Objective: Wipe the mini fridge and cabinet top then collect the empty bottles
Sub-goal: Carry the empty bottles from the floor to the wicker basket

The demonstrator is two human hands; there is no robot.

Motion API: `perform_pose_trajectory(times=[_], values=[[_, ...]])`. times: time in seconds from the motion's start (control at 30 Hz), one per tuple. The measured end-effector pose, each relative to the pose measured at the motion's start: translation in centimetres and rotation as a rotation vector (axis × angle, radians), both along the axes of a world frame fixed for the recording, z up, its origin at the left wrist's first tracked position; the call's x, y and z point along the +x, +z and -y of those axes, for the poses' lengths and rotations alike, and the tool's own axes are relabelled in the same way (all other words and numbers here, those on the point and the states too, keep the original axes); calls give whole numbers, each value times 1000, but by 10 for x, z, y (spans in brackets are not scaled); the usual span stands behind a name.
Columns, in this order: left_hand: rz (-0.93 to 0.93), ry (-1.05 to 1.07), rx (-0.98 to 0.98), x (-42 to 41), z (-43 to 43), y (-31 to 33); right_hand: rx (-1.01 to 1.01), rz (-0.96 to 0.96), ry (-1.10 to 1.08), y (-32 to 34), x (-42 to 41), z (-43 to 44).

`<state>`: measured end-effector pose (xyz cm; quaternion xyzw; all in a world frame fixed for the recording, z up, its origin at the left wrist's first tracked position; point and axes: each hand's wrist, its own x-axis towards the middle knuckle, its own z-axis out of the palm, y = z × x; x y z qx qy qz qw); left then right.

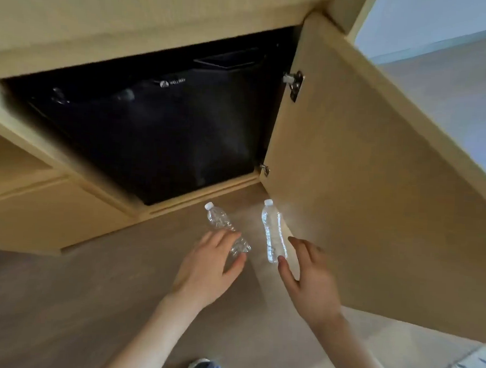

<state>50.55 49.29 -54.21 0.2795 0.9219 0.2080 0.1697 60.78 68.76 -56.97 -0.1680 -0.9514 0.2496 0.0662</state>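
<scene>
As we lean over the wooden floor, both our hands reach toward two clear, empty bottles lying on it in front of the cabinet. Our left hand is spread loosely over the lower end of the left bottle. Its fingers lie across the crumpled body and the thumb sits just beside the base. Nothing is curled tight, and we cannot tell whether skin actually meets plastic. That bottle lies tilted, its white cap pointing up and left toward the mini fridge. Our right hand is relaxed too, fingers straight and apart, just to the right of the right bottle. The thumb tip is at that bottle's base, touching or nearly so. This bottle lies almost straight, cap toward the cabinet, close beside the open cabinet door on our right. The black mini fridge sits inside the cabinet opening. The two bottles lie near each other but apart.
</scene>
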Motion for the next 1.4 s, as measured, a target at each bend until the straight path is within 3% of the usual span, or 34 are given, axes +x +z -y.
perform_pose_trajectory(times=[0.17,0.37,0.5,0.7,0.8,0.93,1.4], values=[[26,-44,-60,3,6,-145,41,20,12,-148,-3,-8],[-15,-26,-2,-23,8,-219,71,-75,4,-214,-23,-22],[90,200,208,-42,-5,-258,10,-14,-16,-233,-39,-31],[352,677,223,-55,-33,-310,-53,275,-167,-273,-62,-36],[473,842,216,-62,-45,-327,-70,393,-276,-291,-70,-35],[670,923,254,-61,-52,-337,-204,397,-394,-307,-77,-31],[752,996,488,-38,-53,-328,-292,298,-426,-322,-82,-25]])
